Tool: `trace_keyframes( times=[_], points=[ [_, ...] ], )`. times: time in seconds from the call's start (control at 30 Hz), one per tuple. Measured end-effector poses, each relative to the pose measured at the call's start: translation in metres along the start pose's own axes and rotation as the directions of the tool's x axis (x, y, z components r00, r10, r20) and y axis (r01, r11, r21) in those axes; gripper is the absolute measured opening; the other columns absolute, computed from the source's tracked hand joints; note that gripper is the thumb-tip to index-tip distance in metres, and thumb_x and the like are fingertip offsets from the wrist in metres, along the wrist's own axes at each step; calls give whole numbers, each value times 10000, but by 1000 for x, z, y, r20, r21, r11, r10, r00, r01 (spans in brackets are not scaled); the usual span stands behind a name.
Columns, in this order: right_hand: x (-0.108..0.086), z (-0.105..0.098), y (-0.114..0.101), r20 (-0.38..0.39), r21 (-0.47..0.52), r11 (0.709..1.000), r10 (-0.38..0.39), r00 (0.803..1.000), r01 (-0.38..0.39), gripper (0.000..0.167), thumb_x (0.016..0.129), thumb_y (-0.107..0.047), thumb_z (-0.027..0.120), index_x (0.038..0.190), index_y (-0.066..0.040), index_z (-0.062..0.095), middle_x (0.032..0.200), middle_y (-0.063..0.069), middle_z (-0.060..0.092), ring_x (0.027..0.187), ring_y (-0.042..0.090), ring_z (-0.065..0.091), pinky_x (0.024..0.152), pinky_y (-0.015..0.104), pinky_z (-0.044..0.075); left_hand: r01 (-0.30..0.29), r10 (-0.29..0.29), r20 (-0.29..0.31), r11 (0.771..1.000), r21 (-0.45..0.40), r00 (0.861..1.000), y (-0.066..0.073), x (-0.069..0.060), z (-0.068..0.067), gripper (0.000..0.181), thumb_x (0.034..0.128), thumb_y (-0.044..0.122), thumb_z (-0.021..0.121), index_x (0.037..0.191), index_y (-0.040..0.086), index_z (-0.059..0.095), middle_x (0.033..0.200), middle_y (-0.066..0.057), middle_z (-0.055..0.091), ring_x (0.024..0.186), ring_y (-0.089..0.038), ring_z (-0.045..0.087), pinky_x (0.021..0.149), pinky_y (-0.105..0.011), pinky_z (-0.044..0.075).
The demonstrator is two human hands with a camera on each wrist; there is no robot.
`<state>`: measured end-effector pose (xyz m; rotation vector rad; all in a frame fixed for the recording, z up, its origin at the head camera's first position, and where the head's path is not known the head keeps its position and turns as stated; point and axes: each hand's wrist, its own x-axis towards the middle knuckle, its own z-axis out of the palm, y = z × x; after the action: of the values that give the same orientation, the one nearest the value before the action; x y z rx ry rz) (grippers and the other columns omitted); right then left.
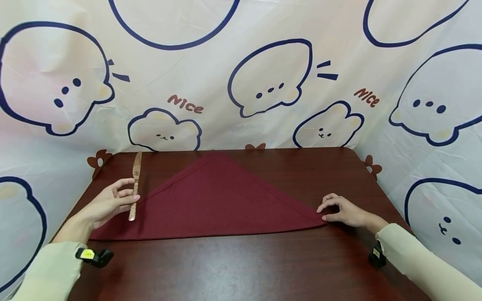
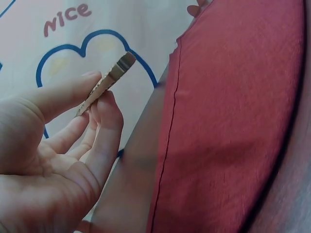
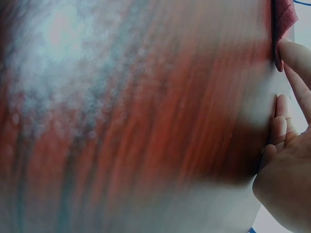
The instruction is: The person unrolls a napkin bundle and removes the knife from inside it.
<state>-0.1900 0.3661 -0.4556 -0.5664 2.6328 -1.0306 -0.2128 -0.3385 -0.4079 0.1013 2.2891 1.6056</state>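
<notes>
A dark red cloth (image 1: pixel 214 196), folded into a triangle, lies on the table with its point at the far edge. Above its left corner my left hand (image 1: pixel 111 202) holds a copper-coloured table knife (image 1: pixel 137 167) by its textured handle, blade pointing away. The left wrist view shows the knife (image 2: pixel 109 80) end-on, pinched between thumb and fingers. At the cloth's right corner my right hand (image 1: pixel 346 212) pinches the tip between thumb and fingers. In the right wrist view that corner of cloth (image 3: pixel 284 22) sits at the fingertips, partly cut off by the frame.
The dark brown wooden table (image 1: pixel 226 267) has a shiny top. A white curtain (image 1: pixel 214 83) with blue cartoon outlines surrounds its back and sides. Small wrist cameras are strapped at both sleeves.
</notes>
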Motion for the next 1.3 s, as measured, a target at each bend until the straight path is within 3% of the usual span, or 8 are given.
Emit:
trace_keyframes(
  times=[0.2, 0.43, 0.8, 1.03, 1.3],
  points=[
    [-1, 1, 1, -9, -5, 1000, -10, 1000, 10, 152, 880, -218, 782, 1030, -196, 767, 1183, 69, 538, 1086, -18, 411, 970, 411, 375, -20, 20, 6, 999, -38, 1000, 5, 4, 9, 525, 1006, 175, 626, 1396, 265, 286, 1018, 86, 596, 951, -58, 655, 830, -220, 558],
    [-1, 2, -1, -18, -3, 1000, -18, 1000, 18, 154, 877, -212, 784, 1028, -181, 772, 1174, 59, 542, 1088, -15, 414, 965, 380, 374, -29, 30, 13, 998, -52, 999, 11, 8, 20, 561, 1008, 155, 618, 1426, 212, 249, 983, 99, 588, 934, -53, 645, 820, -235, 557],
    [-1, 2, -4, -16, 17, 1000, -20, 1000, 20, 161, 874, -194, 786, 1032, -167, 771, 1197, 84, 540, 1093, -13, 406, 974, 448, 374, -51, 54, 32, 994, -93, 998, 21, 11, 40, 535, 995, 131, 632, 1388, 214, 278, 958, 95, 607, 909, -70, 647, 816, -250, 554],
    [-2, 3, -4, -15, 26, 1000, -9, 1000, 9, 162, 873, -184, 784, 1031, -159, 769, 1199, 90, 538, 1098, 5, 405, 978, 476, 372, -59, 63, 28, 992, -109, 998, 25, 20, 49, 548, 995, 144, 636, 1406, 194, 278, 959, 110, 608, 932, -65, 651, 836, -236, 550],
    [-3, 2, -7, -13, 17, 1000, -18, 1000, 18, 162, 875, -198, 784, 1034, -172, 768, 1188, 74, 538, 1097, -7, 406, 973, 418, 375, -63, 70, 42, 989, -137, 997, 29, 31, 62, 516, 986, 146, 652, 1373, 221, 319, 946, 111, 598, 938, -63, 644, 833, -245, 551]
  ],
)
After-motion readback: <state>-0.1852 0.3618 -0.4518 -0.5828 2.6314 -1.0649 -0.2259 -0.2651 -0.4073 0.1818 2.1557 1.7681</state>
